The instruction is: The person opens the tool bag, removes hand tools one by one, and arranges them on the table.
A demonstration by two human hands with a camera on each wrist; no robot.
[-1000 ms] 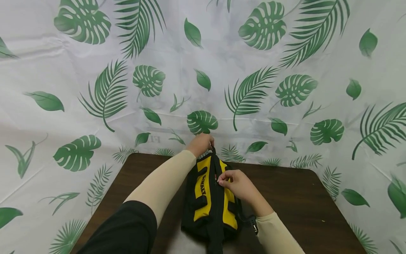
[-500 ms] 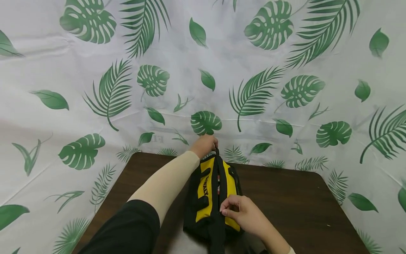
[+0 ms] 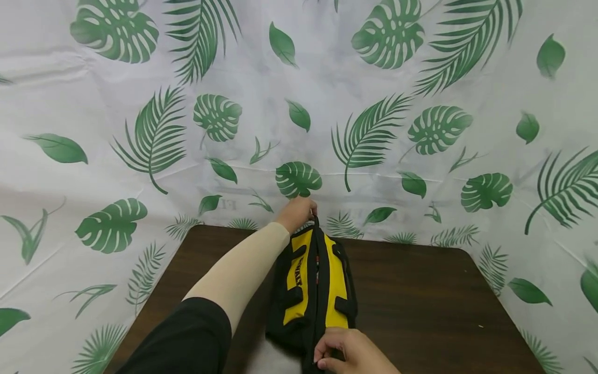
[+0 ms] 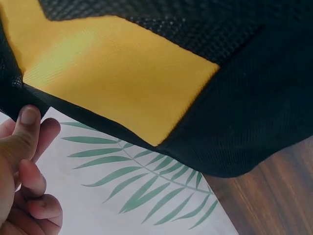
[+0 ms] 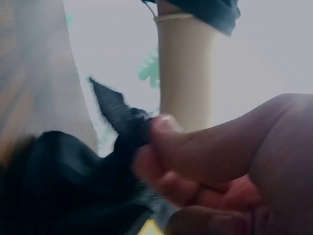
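Observation:
A black and yellow tool bag [image 3: 336, 280] with DEWALT-style lettering on its side stands lengthwise on the table. At its far end my left hand [image 3: 296, 214] pinches a black fabric tab [image 3: 316, 221] between thumb and finger; the left wrist view shows the thumb pressed on that tab beside the yellow panel [image 4: 112, 73]. My right hand [image 3: 352, 353] is at the near end, pinching the zipper pull, which the fingertips mostly hide. A narrow slit [image 3: 317, 270] runs along the top behind it, with something red inside. In the blurred right wrist view, dark fabric [image 5: 110, 100] sticks out beyond the fingertips.
The dark wooden table [image 3: 411, 301] extends to both sides of the bag. Behind it hangs a white sheet [image 3: 261, 67] printed with green leaves. A pale patch [image 3: 268, 358] lies at the bag's near left. Side handles [image 3: 345, 305] stick out from the bag.
My right hand has drawn the zipper pull from mid-bag to the near end, and the slit behind it has lengthened. My left hand still holds the tab at the far end.

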